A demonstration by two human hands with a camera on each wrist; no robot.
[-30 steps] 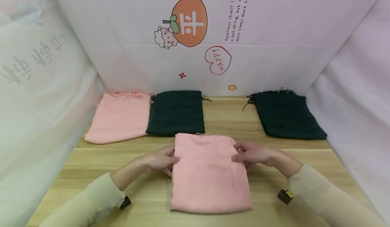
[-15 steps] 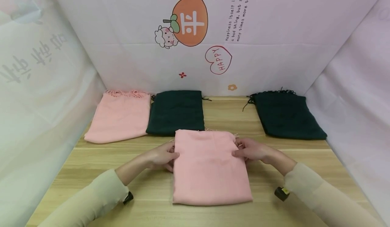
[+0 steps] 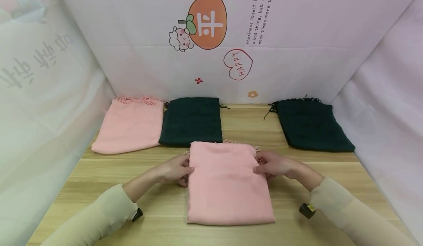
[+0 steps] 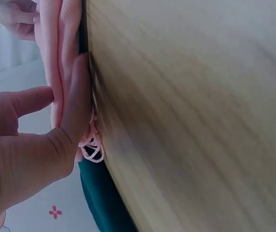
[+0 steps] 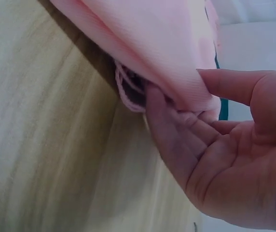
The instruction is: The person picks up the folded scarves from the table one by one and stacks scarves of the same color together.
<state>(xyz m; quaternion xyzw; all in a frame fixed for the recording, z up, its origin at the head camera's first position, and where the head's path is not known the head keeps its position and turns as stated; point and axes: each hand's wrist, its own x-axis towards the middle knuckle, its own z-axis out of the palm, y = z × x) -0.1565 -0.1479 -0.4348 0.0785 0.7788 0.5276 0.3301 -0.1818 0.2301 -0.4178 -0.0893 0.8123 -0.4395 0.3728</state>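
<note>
A folded pink scarf [image 3: 229,183] with fringe lies flat at the front middle. My left hand [image 3: 175,169] pinches its left side, thumb on top and the other fingers underneath. On the opposite side my right hand [image 3: 272,164] grips the right edge in the same manner. The left wrist view shows the layered pink scarf [image 4: 61,43] between thumb and fingers, with loops of fringe hanging below. In the right wrist view, fingers of the right hand [image 5: 234,159] reach under the scarf [image 5: 147,48] beside more fringe.
Behind, a second folded pink scarf [image 3: 130,126] lies at the left, touching a dark green folded scarf [image 3: 192,123]. Another dark green scarf [image 3: 312,126] lies at the back right. White printed cloth walls [image 3: 145,66] enclose the wooden table [image 3: 125,169] on three sides.
Both hands have carried the front pink scarf slightly away toward the back, then a little nearer again. Their hold looks the same, and the three rear scarves have stayed in place.
</note>
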